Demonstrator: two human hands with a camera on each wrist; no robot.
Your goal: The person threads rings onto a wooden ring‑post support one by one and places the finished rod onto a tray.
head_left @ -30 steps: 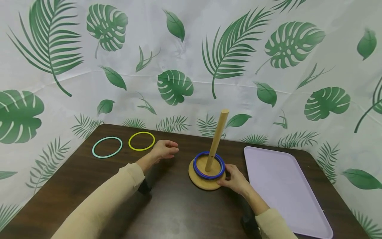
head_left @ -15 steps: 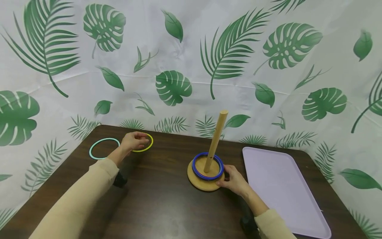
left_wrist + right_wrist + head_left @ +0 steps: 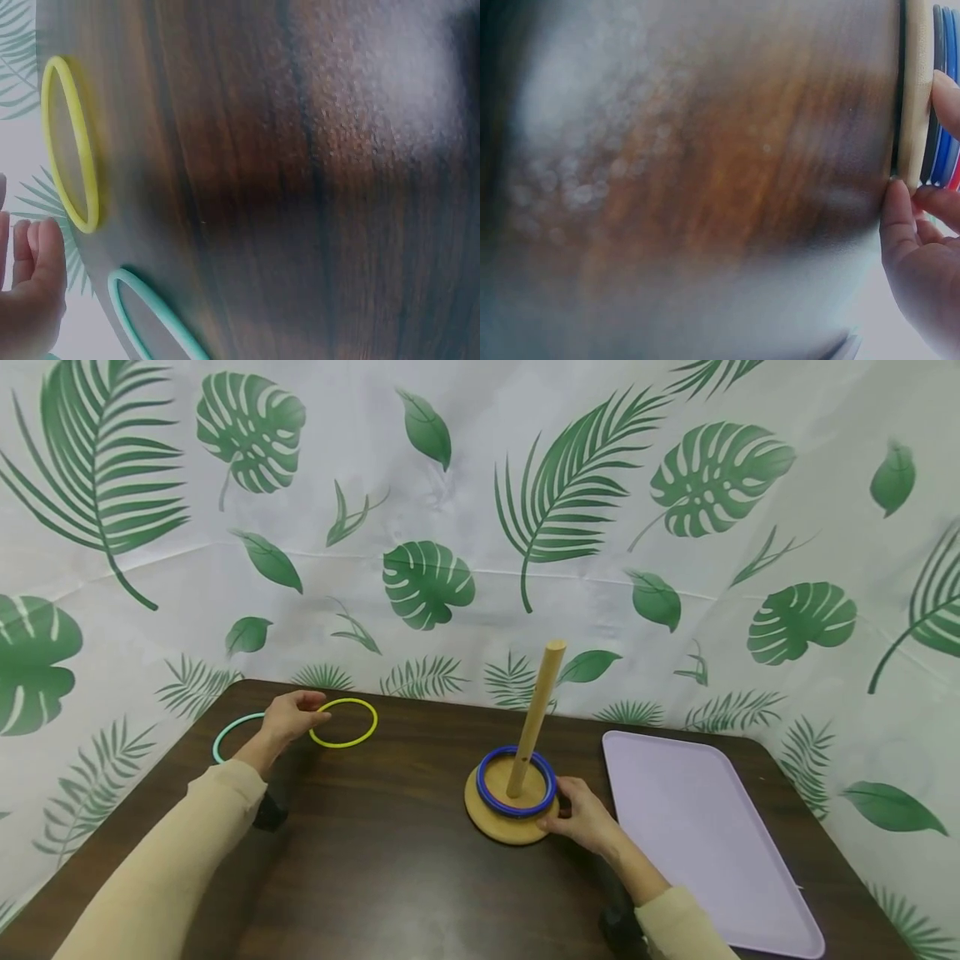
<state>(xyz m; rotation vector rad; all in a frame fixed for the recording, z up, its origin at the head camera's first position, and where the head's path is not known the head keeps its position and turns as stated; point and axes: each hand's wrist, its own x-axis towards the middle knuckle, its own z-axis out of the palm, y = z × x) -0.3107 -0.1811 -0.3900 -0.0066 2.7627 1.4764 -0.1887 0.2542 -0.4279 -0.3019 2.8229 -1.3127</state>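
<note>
Cream sleeves, bare hands and a small dark block at each wrist.
We see plain long sleeves in pale cream: the left sleeve point(image 3: 161, 852) shows along most of the forearm, smooth and fairly roomy, its cuff point(image 3: 238, 783) softly creased, while the right sleeve point(image 3: 682, 928) shows only its end. Beyond the cuffs we see the left hand point(image 3: 287, 718) and the right hand point(image 3: 585, 817) uncovered. Under each wrist we make out a compact blackish block, one left point(image 3: 270, 812), one right point(image 3: 621, 927), too dark for us to read any finer detail.

Yellow ring point(image 3: 84, 142), blue rings point(image 3: 513, 812), green-leafed white backdrop point(image 3: 480, 485)
</note>
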